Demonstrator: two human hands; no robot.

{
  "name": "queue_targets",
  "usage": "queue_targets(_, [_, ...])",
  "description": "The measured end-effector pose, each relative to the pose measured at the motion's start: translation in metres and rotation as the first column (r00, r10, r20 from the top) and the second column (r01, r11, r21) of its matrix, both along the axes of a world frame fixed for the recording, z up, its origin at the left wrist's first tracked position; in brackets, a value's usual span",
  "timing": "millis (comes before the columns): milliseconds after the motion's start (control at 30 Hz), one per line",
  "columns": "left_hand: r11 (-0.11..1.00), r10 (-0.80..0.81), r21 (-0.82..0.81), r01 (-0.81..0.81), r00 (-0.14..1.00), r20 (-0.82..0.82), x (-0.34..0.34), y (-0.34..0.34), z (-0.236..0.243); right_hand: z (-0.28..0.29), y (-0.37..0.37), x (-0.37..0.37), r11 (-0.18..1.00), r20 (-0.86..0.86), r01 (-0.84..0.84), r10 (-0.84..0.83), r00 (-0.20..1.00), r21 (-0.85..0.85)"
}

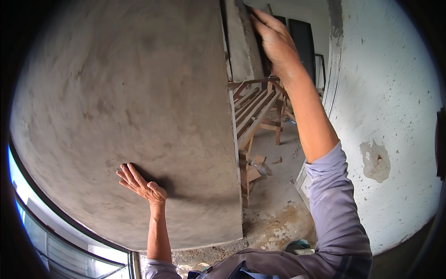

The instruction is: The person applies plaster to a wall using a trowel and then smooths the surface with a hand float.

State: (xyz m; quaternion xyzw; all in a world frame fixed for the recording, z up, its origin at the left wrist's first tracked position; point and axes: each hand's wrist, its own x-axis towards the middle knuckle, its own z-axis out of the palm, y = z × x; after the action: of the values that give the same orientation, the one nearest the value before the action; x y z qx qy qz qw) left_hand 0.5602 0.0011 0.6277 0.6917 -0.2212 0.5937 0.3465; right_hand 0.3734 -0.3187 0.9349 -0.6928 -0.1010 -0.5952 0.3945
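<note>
Your splayed left hand (142, 184) is facing the wall (139, 102); your right hand (277, 45) is gripping a likely stiff board (243, 49) by its edge (261, 52).

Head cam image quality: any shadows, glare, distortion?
Shadow, head view: dark patch right of the left hand on the grey plastered wall. Glare, head view: window at lower left partly washed out, blue-fringed. Distortion, head view: fisheye bows the wall's lower edge; corners go black.
</note>
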Motion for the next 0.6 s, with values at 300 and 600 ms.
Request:
queue_targets(300, [1.0,0.014,-0.003,-0.014,1.0,0.001,-0.005,-0.003,0.0,-0.2,0.015,-0.017,0.994,-0.423,0.113,-0.099,0.9,0.008])
queue_targets(600, [0.999,0.044,0.024,-0.044,0.999,0.006,-0.003,0.008,-0.001,-0.1,0.024,-0.065,0.779,0.076,0.455,-0.471,0.879,-0.432])
